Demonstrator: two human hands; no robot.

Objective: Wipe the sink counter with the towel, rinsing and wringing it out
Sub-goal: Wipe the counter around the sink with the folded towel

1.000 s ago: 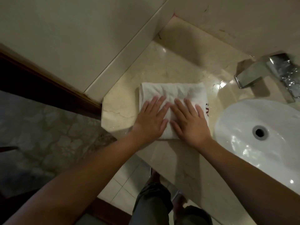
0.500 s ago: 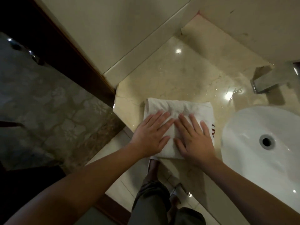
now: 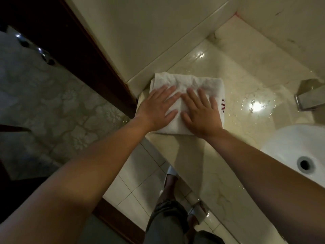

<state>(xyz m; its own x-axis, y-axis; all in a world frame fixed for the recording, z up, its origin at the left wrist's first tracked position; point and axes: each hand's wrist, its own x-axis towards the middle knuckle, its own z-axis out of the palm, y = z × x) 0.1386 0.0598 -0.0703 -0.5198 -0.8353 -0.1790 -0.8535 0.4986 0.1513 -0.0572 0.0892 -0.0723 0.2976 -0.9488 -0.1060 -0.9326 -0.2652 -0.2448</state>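
A folded white towel (image 3: 190,83) with red lettering on its right edge lies flat on the wet beige marble counter (image 3: 246,81), at the counter's left end against the side wall. My left hand (image 3: 156,108) presses on the towel's left half with straight, spread fingers. My right hand (image 3: 202,111) presses flat on the right half beside it. Both palms cover the towel's near part. The white sink basin (image 3: 290,147) with its dark drain is at the right.
A chrome faucet (image 3: 309,99) juts in at the right edge above the basin. A cream wall and its ledge (image 3: 168,60) border the counter on the left. Below the counter edge are floor tiles, my legs and sandalled feet (image 3: 197,213). A dark wooden door frame (image 3: 91,55) stands at left.
Both hands have slid the towel leftward along the counter until it reached the left corner by the wall. The hands stay flat on it throughout.
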